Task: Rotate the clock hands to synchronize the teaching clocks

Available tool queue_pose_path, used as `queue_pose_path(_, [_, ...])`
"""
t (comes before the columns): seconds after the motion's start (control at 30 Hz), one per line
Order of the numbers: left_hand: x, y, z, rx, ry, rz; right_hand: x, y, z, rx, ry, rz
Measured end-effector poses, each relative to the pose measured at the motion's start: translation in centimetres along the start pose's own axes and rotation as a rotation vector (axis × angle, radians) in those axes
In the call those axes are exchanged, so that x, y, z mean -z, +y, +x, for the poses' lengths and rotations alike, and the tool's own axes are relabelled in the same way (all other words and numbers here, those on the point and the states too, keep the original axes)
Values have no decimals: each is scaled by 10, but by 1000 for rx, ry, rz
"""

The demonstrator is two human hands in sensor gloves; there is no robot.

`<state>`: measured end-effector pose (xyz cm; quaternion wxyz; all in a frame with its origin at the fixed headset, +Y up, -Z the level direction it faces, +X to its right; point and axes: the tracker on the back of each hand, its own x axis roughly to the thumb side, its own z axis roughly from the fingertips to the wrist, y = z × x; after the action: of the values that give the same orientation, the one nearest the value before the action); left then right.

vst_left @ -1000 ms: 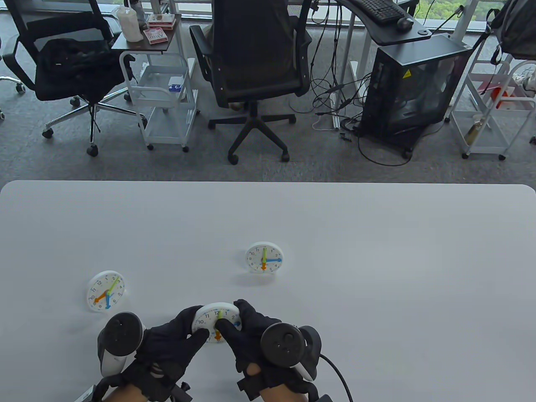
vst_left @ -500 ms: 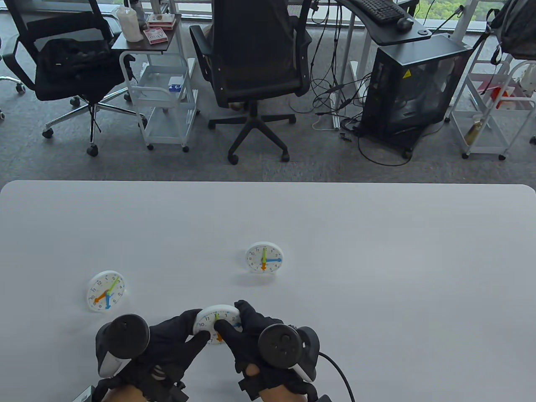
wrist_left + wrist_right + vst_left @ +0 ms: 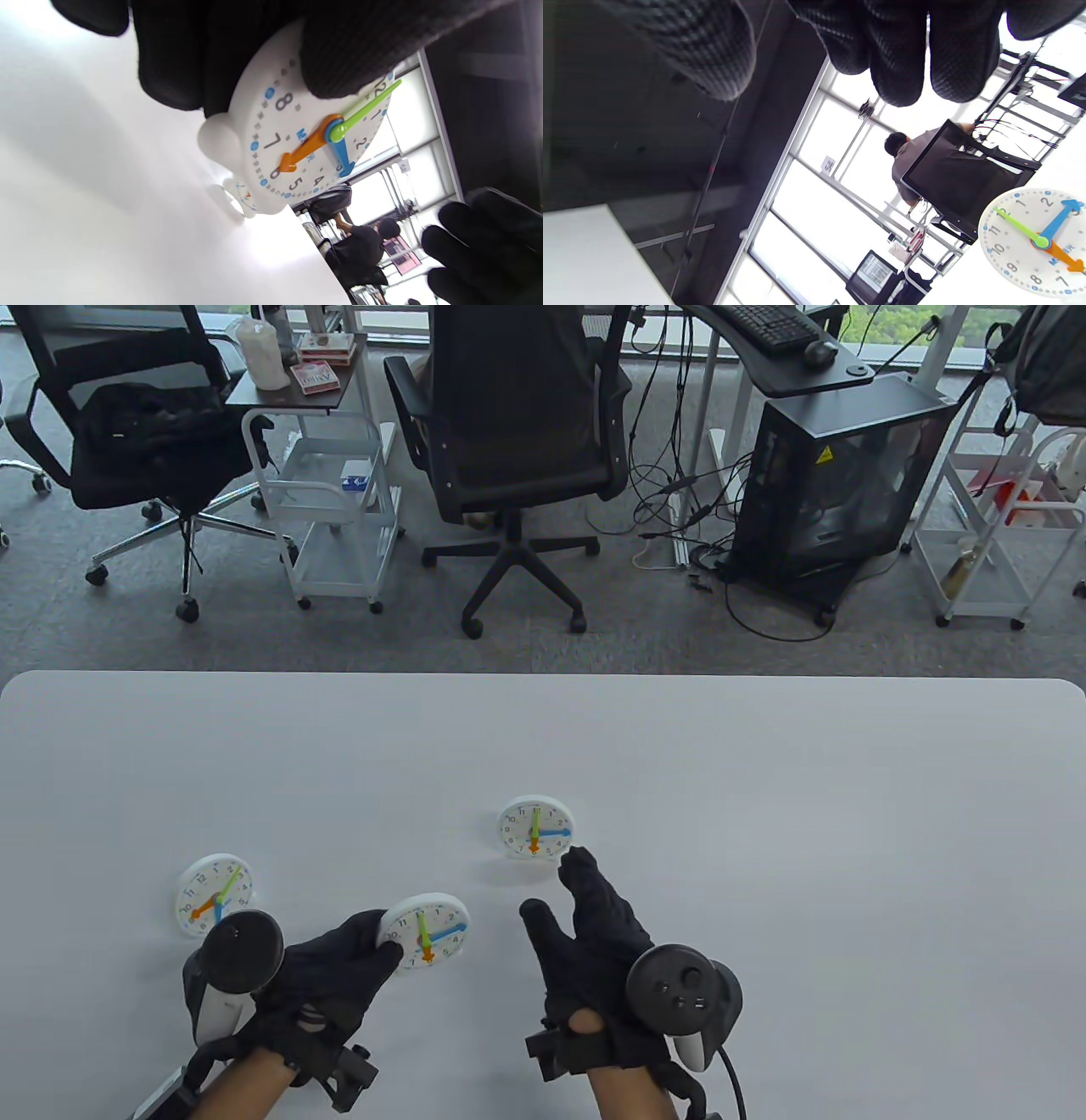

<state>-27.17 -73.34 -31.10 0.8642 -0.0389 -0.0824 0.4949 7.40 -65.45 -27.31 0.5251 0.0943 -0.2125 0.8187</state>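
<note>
Three white teaching clocks with green, blue and orange hands stand on the white table (image 3: 764,814). My left hand (image 3: 339,963) grips the near clock (image 3: 424,931) by its left edge; in the left wrist view (image 3: 314,135) its green hand points near 12, blue near 3, orange near 6. The middle clock (image 3: 534,828) stands farther back, and it also shows in the right wrist view (image 3: 1031,241). The left clock (image 3: 214,894) shows a different time. My right hand (image 3: 594,925) is open with fingers spread, off the near clock, its fingertips just below the middle clock.
Beyond the table's far edge are office chairs (image 3: 517,432), a white cart (image 3: 331,483) and a black computer case (image 3: 831,475). The right half of the table carries no objects.
My right hand let go of the near clock's face and moved right and forward toward the middle clock. My left hand shifted the near clock slightly left, still holding it.
</note>
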Motion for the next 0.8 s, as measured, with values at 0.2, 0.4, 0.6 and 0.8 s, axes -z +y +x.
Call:
queue_pose_path(0.2, [41, -8, -32, -113, 182, 5, 5, -8, -17, 115, 96, -31])
queue_pose_path(0.4, [81, -17, -40, -63, 267, 20, 4, -3, -13, 136, 83, 13])
queue_pose_path(0.6, [120, -23, -37, -7, 354, -6, 6, -10, -8, 141, 62, -4])
queue_pose_path(0.8, [138, -21, -35, 67, 405, -22, 7, -14, -9, 170, 68, -24])
